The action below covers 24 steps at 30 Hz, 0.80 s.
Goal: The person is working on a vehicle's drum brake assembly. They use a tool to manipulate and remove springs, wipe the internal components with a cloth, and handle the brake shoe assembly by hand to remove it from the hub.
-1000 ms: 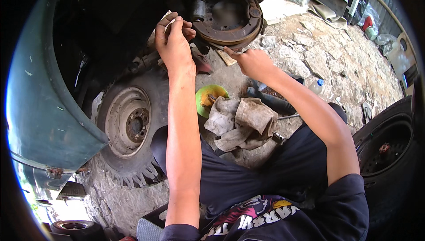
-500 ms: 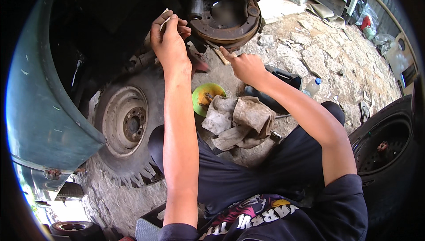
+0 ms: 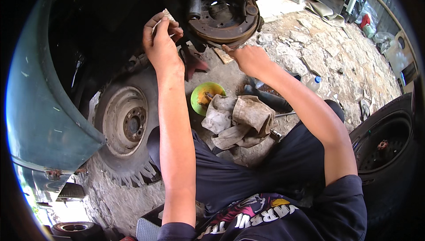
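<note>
My left hand (image 3: 162, 42) is raised beside a rusty drum brake assembly (image 3: 221, 32), pinching a small pale flat piece (image 3: 168, 14) between thumb and fingers. At the lower rim of the brake assembly is my right hand (image 3: 251, 58), its fingers curled and the fingertips at the rim's edge. A thin greyish strip meets those fingertips; whether it is held or belongs to the brake I cannot tell. A dark metal cylinder (image 3: 195, 8) sits on the left of the brake face. Below my hands, dirty cloth gloves (image 3: 252, 115) lie beside a green bowl (image 3: 207, 97) with small parts inside.
A tyre on a pale wheel (image 3: 125, 121) stands at left, near a green vehicle panel (image 3: 48, 108). Another tyre (image 3: 385, 141) is at right. A red stand (image 3: 195, 64), a wooden piece (image 3: 223, 55) and a plastic bottle (image 3: 314, 84) are on the rough stone floor (image 3: 310, 50).
My left hand has shifted slightly left, and more of the pale piece shows. My right hand has moved slightly right, its index finger less stretched out, still by the lower rim.
</note>
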Each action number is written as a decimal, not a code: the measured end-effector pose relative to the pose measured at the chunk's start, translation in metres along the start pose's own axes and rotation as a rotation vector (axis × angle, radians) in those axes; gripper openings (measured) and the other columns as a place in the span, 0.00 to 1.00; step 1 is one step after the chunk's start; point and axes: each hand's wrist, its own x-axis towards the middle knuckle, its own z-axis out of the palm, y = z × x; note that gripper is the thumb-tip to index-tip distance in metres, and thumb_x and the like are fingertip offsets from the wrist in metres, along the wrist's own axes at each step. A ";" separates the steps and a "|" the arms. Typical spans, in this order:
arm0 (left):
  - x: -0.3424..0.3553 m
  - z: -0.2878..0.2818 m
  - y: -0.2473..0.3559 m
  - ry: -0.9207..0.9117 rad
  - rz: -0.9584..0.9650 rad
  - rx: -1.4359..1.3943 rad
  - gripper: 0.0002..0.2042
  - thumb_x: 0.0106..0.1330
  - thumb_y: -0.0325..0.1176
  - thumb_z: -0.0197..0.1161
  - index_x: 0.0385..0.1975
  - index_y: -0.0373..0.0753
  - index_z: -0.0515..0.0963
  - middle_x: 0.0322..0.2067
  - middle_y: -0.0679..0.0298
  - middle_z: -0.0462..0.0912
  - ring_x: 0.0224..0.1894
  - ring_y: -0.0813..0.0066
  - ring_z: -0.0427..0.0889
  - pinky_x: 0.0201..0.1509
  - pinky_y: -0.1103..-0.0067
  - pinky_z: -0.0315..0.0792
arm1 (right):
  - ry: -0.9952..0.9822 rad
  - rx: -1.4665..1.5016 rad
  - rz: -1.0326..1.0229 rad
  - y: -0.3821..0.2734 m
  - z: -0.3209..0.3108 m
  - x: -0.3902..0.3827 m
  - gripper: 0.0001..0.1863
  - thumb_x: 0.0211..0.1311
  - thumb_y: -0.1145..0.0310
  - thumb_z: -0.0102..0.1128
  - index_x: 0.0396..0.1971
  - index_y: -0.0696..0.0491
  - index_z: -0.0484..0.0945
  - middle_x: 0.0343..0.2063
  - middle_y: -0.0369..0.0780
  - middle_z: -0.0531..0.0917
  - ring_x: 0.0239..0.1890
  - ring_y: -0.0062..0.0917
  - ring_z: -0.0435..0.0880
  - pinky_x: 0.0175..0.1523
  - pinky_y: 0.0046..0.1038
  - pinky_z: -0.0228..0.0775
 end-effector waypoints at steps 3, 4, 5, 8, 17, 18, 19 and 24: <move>0.004 -0.005 -0.004 -0.005 0.009 0.026 0.07 0.64 0.29 0.59 0.40 0.39 0.77 0.25 0.66 0.78 0.25 0.79 0.76 0.34 0.80 0.70 | -0.054 0.014 0.017 0.015 -0.006 0.000 0.32 0.59 0.76 0.46 0.65 0.37 0.67 0.30 0.47 0.85 0.35 0.39 0.86 0.40 0.40 0.79; 0.003 -0.004 -0.003 0.024 -0.007 0.052 0.07 0.65 0.29 0.59 0.41 0.39 0.77 0.25 0.66 0.78 0.25 0.79 0.77 0.34 0.80 0.70 | -0.064 0.029 0.002 0.034 -0.003 -0.007 0.31 0.60 0.76 0.46 0.64 0.36 0.69 0.31 0.47 0.85 0.37 0.39 0.86 0.42 0.40 0.79; 0.005 -0.002 -0.001 0.018 0.004 0.042 0.07 0.65 0.29 0.58 0.41 0.38 0.77 0.25 0.66 0.78 0.25 0.79 0.77 0.33 0.80 0.70 | -0.060 0.039 -0.007 0.053 -0.004 -0.009 0.31 0.60 0.76 0.45 0.63 0.35 0.70 0.32 0.47 0.85 0.39 0.39 0.86 0.44 0.40 0.79; 0.002 -0.001 0.005 0.013 0.009 0.012 0.08 0.65 0.29 0.58 0.42 0.37 0.76 0.25 0.66 0.78 0.25 0.79 0.76 0.33 0.80 0.70 | -0.059 0.083 0.072 0.084 -0.011 -0.014 0.28 0.61 0.77 0.44 0.57 0.34 0.76 0.34 0.47 0.85 0.42 0.39 0.85 0.47 0.40 0.77; 0.000 0.005 -0.006 -0.012 -0.008 0.020 0.08 0.65 0.29 0.59 0.42 0.37 0.76 0.25 0.66 0.78 0.26 0.79 0.76 0.34 0.81 0.71 | -0.014 0.192 0.080 0.055 -0.003 -0.009 0.19 0.63 0.73 0.48 0.52 0.42 0.80 0.36 0.48 0.85 0.40 0.42 0.84 0.47 0.42 0.77; -0.001 0.006 -0.006 -0.012 -0.012 0.020 0.08 0.65 0.29 0.59 0.42 0.37 0.76 0.25 0.66 0.77 0.26 0.79 0.76 0.34 0.81 0.71 | -0.006 0.206 0.076 0.055 -0.002 -0.007 0.18 0.64 0.71 0.49 0.52 0.42 0.79 0.36 0.47 0.85 0.41 0.43 0.84 0.47 0.42 0.77; -0.001 0.008 -0.006 -0.018 -0.006 0.026 0.08 0.65 0.29 0.58 0.42 0.37 0.76 0.25 0.66 0.77 0.26 0.79 0.76 0.35 0.81 0.70 | 0.001 0.222 0.070 0.056 -0.002 -0.004 0.17 0.65 0.69 0.50 0.53 0.43 0.79 0.36 0.47 0.85 0.41 0.43 0.84 0.48 0.42 0.76; -0.007 0.014 0.003 -0.019 -0.003 0.035 0.08 0.65 0.28 0.58 0.42 0.37 0.76 0.25 0.66 0.77 0.26 0.80 0.76 0.36 0.80 0.70 | -0.171 0.344 0.051 0.121 -0.007 -0.010 0.17 0.69 0.64 0.50 0.55 0.47 0.77 0.46 0.47 0.83 0.48 0.42 0.82 0.55 0.39 0.72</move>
